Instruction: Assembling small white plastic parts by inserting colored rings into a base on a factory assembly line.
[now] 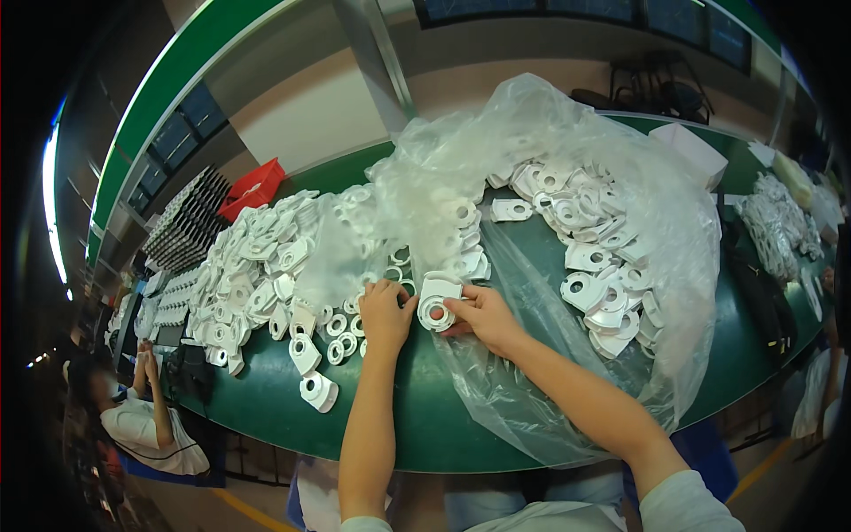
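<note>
My right hand (486, 317) grips a white plastic bracket (441, 287) with a rounded end, thumb on its face and fingers beneath. A round white ring (434, 313) sits at the bracket's hole. To the left of it, my left hand (385, 312) is closed over the loose white rings, its fingers bent down and together. Whatever lies under those fingertips is hidden. Several white rings (336, 324) are scattered just left of this hand. Two more brackets (317, 391) lie at the near edge of the left heap.
A large heap of white brackets (257, 257) covers the green table (266, 390) on the left. Clear plastic sheeting (532, 115) surrounds another heap (603, 266) on the right. At the far left stand a red bin (253, 189) and stacked trays (186, 222). Another person (155, 426) sits there.
</note>
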Motion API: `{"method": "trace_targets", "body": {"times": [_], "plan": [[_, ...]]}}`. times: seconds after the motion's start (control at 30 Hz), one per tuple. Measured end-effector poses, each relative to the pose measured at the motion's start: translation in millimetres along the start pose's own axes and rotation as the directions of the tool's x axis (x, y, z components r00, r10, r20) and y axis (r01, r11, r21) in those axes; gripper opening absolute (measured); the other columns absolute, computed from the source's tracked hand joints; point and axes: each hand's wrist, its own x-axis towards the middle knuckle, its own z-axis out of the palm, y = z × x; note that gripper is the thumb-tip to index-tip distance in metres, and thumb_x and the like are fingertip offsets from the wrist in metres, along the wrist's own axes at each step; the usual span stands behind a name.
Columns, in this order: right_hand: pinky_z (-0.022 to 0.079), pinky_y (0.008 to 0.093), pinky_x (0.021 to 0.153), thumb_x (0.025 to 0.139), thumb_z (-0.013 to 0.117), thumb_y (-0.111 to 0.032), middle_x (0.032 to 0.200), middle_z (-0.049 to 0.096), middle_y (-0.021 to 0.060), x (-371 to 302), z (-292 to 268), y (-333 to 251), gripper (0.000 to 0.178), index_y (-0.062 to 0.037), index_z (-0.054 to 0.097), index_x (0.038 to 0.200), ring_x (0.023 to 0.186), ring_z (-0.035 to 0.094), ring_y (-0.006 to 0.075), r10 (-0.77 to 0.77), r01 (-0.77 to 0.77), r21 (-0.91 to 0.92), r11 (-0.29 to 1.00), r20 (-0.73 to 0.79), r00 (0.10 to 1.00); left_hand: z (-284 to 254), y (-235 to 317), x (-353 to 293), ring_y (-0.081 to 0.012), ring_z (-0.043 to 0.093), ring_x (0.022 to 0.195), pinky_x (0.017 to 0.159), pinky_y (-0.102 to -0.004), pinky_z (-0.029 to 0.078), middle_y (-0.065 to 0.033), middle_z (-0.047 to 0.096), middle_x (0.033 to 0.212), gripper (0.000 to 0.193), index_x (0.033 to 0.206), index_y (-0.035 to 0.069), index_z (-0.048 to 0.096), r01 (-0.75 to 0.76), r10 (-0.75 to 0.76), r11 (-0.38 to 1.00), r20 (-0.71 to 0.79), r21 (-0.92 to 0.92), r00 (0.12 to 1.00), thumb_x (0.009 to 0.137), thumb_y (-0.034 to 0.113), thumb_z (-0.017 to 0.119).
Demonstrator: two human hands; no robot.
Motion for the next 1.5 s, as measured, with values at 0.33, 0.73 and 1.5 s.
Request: {"method": "trace_targets", "body": {"times": [0.33,0.73,1.5], "plan": [[0.055,0.0334,0.077,0.095,0.045,-0.018,0.103,0.061,0.0117,0.7,0.8,-3.0,0.031,0.0031,0.051,0.116,0.089,0.063,0.0204,0.007,-0.001,0.102,0.995,-0.053,0.999,-31.7,-22.8,1.5,-0.0223,0.06,0.064,0.061,-0.0319,0.047,-0.0106,0.063,0.074,0.022,0.097,0.0,0.064,0.128,-0.17,0.967,-0.183,-0.221,0.968,0.075,0.004,0.062],[0.056,0.0324,0.076,0.095,0.044,-0.016,0.106,0.058,0.012,1.4,0.8,-1.6,0.03,0.0027,0.048,0.118,0.092,0.062,0.0204,-0.063,0.099,0.258,0.961,-0.145,0.987,-32.6,34.4,-7.3,-0.0126,0.06,0.065,0.061,-0.0217,0.048,-0.0092,0.066,0.082,0.018,0.097,-0.006,0.065,0.326,-0.295,0.341,0.229,-0.882,0.928,0.081,0.0,0.062],[0.055,0.0278,0.069,0.094,0.046,-0.015,0.097,0.059,0.008,9.4,-4.2,14.6,0.024,0.0026,0.051,0.11,0.082,0.061,0.0129,-0.194,0.207,0.178,0.962,-0.087,0.977,-20.2,36.0,-11.5,-0.0101,0.06,0.075,0.069,-0.0216,0.049,-0.0056,0.065,0.085,0.014,0.094,-0.006,0.065,0.194,-0.166,0.591,0.118,-0.783,0.979,0.082,-0.002,0.06]]}}
